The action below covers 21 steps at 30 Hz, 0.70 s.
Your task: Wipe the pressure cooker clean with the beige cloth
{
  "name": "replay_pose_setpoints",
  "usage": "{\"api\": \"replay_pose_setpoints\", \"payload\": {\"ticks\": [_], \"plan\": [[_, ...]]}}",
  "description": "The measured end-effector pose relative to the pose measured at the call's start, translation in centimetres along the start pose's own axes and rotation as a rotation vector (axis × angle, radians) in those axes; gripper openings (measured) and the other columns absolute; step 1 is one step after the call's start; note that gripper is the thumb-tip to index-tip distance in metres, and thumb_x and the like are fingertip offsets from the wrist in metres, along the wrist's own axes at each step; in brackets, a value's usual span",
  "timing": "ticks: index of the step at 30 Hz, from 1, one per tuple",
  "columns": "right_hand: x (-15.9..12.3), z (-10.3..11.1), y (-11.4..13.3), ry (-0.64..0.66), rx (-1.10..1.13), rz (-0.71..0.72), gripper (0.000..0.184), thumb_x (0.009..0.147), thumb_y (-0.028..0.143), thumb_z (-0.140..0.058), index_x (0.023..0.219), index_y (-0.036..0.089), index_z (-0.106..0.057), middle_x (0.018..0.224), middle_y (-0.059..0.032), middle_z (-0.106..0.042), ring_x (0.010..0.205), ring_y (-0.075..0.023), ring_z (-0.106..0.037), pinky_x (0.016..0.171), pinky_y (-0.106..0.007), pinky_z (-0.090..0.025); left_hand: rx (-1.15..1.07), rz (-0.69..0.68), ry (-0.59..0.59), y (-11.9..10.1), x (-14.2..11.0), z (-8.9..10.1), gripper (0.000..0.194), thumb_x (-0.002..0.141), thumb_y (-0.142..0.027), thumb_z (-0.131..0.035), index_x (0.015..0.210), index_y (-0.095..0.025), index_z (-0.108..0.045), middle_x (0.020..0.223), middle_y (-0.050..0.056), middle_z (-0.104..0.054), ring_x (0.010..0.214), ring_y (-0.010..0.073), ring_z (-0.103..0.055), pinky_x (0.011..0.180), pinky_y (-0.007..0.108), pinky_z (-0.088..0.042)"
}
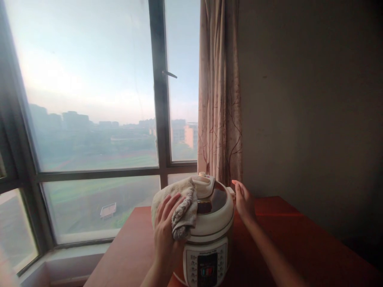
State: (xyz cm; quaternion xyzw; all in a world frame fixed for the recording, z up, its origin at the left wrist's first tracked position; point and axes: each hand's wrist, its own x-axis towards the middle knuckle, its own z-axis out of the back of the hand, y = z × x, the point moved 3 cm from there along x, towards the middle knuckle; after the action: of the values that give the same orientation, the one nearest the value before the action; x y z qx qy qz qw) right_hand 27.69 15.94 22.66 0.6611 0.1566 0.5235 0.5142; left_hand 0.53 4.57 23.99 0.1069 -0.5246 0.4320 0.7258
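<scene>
The cooker stands upright on the bench, between the two hands. The left hand is clasped over the cloth, holding it against the lid's left side; it is the nearer hand to the cloth. The right hand is across at the side handle, fingers partly bent; whether they grip it, I cannot tell.
</scene>
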Motion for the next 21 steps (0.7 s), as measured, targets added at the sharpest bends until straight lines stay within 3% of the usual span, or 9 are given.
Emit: {"api": "replay_pose_setpoints", "payload": {"ticks": [3, 6, 10, 13, 16, 19, 21], "plan": [[-4.3, 1.1, 0.6, -0.035, 0.087, 0.061, 0.058, 0.093, 0.061, -0.038, 0.117, 0.017, -0.067, 0.125, -0.0144, -0.068, 0.12, -0.0281, -0.06, 0.107, -0.045, -0.043, 0.066, -0.069, -0.05, -2.3, -0.5, -0.9, 0.059, 0.083, -0.039, -0.048, 0.141, -0.027, -0.053, 0.146, 0.005, -0.056, 0.141, 0.0335, -0.039, 0.118, 0.057, -0.022], [-10.0, 2.2, 1.0, -0.009, 0.186, 0.111, 0.046, 0.097, 0.055, -0.042, 0.115, 0.023, -0.07, 0.132, -0.0101, -0.065, 0.126, -0.0279, -0.057, 0.111, -0.048, -0.039, 0.124, -0.092, -0.031, -4.7, -0.6, -1.7, 0.068, 0.073, -0.034, -0.056, 0.141, -0.028, -0.053, 0.145, 0.002, -0.058, 0.139, 0.0342, -0.04, 0.12, 0.055, -0.014], [-15.7, 3.6, 1.3, -0.001, 0.321, 0.066, 0.039, 0.095, 0.057, -0.046, 0.11, 0.032, -0.074, 0.127, -0.0046, -0.068, 0.124, -0.0334, -0.057, 0.105, -0.051, -0.045, 0.099, -0.061, 0.012, -7.2, -0.3, -3.0, 0.077, 0.065, -0.03, -0.063, 0.142, -0.029, -0.054, 0.145, 0.001, -0.057, 0.136, 0.0366, -0.043, 0.12, 0.055, -0.007], [-17.2, 3.5, 1.9, 0.056, 0.433, 0.007, 0.031, 0.095, 0.05, -0.055, 0.114, 0.031, -0.069, 0.124, -0.0056, -0.066, 0.114, -0.0292, -0.061, 0.093, -0.047, -0.054, 0.006, -0.052, 0.069, -8.7, 0.2, -4.3, 0.083, 0.059, -0.028, -0.067, 0.141, -0.03, -0.055, 0.144, 0.001, -0.058, 0.134, 0.0389, -0.044, 0.12, 0.056, -0.004], [-17.3, 2.8, 2.9, 0.094, 0.482, -0.008, 0.031, 0.096, 0.04, -0.06, 0.123, 0.024, -0.061, 0.13, -0.0083, -0.06, 0.108, -0.0216, -0.062, 0.09, -0.042, -0.055, -0.125, -0.01, 0.177, -10.4, 0.9, -5.5, 0.082, 0.058, -0.029, -0.068, 0.139, -0.032, -0.056, 0.142, 0.001, -0.06, 0.134, 0.0398, -0.043, 0.121, 0.057, -0.005], [-16.5, 2.6, 3.4, 0.11, 0.533, -0.022, 0.041, 0.094, 0.054, -0.055, 0.128, 0.032, -0.061, 0.133, -0.0057, -0.061, 0.121, -0.0274, -0.058, 0.097, -0.047, -0.053, -0.263, 0.054, 0.337, -12.2, 1.9, -6.3, 0.081, 0.064, -0.033, -0.068, 0.144, -0.03, -0.052, 0.149, 0.004, -0.053, 0.141, 0.0394, -0.036, 0.123, 0.058, -0.004], [-15.6, 3.2, 3.5, 0.126, 0.637, -0.056, 0.054, 0.091, 0.068, -0.046, 0.134, 0.038, -0.058, 0.135, -0.0026, -0.063, 0.132, -0.0291, -0.052, 0.105, -0.05, -0.048, -0.377, 0.066, 0.497, -13.2, 2.5, -6.8, 0.085, 0.069, -0.034, -0.068, 0.15, -0.027, -0.044, 0.159, 0.004, -0.039, 0.148, 0.0377, -0.025, 0.124, 0.058, -0.005]]}}
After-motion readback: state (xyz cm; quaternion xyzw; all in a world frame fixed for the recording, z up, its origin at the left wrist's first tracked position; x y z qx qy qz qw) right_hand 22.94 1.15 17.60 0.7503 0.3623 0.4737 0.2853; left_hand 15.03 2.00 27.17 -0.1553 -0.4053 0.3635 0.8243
